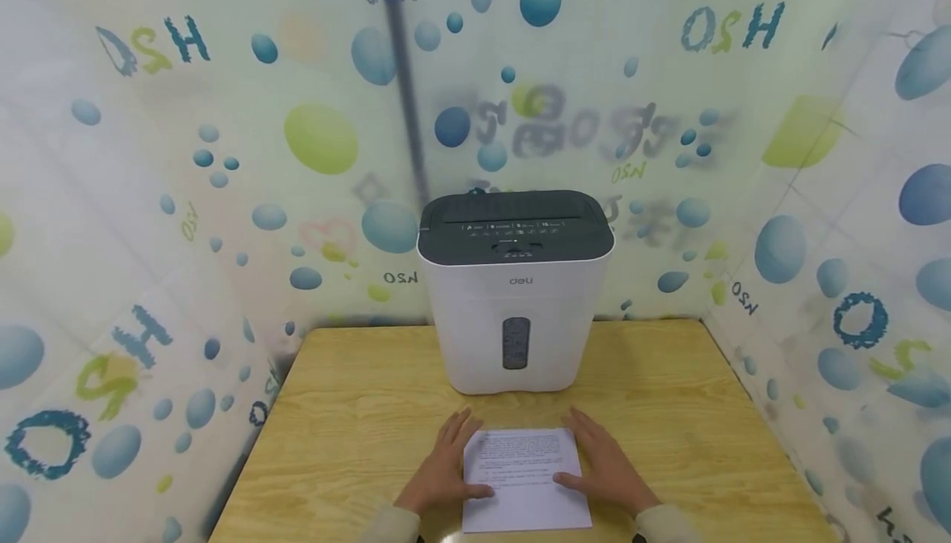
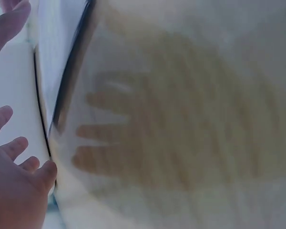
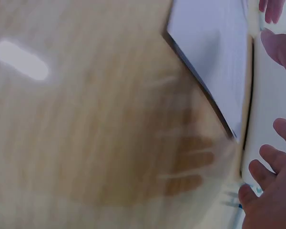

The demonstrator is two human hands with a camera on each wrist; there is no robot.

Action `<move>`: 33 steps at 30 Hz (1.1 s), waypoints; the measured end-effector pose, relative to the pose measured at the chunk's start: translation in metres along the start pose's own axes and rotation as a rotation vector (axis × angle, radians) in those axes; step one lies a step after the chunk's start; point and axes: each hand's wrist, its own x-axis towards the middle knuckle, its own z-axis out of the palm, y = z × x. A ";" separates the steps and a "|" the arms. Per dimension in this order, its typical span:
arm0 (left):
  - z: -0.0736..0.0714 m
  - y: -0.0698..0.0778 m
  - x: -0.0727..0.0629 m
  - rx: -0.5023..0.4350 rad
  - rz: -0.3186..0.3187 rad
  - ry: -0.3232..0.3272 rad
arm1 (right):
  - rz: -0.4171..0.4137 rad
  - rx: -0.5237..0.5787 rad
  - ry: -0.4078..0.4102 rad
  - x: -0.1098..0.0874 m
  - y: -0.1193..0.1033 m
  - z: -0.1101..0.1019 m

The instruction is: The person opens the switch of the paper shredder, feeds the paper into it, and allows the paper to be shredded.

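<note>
Printed paper (image 1: 527, 510), a single sheet or a thin stack, lies flat near the table's front, its text in the upper half. My left hand (image 1: 444, 467) is at its left side and my right hand (image 1: 607, 469) at its right, thumbs reaching inward over the side edges in the head view. In the left wrist view the left hand (image 2: 16, 186) has its fingers spread beside the paper (image 2: 57, 43). The right wrist view likewise has the right hand (image 3: 271, 191) with spread fingers. Whether either hand touches the paper, I cannot tell.
Behind the paper stands a white paper shredder (image 1: 475, 304) with a dark top and a small front window. It is on the wooden table (image 1: 357, 394), close to the patterned curtain (image 1: 223, 196) that surrounds the table at the back and sides.
</note>
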 end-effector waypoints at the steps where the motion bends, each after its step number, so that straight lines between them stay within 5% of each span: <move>1: 0.003 0.000 -0.001 0.007 0.011 -0.001 | -0.013 -0.009 0.001 -0.001 -0.001 0.002; 9: 0.014 0.002 -0.007 0.124 0.096 -0.034 | -0.048 -0.076 0.008 -0.008 -0.007 0.018; 25: 0.013 0.012 -0.013 0.131 -0.022 -0.131 | 0.012 -0.164 -0.111 -0.014 -0.018 0.022; 33: 0.015 0.010 -0.013 0.120 -0.018 -0.116 | 0.025 -0.175 -0.103 -0.014 -0.025 0.021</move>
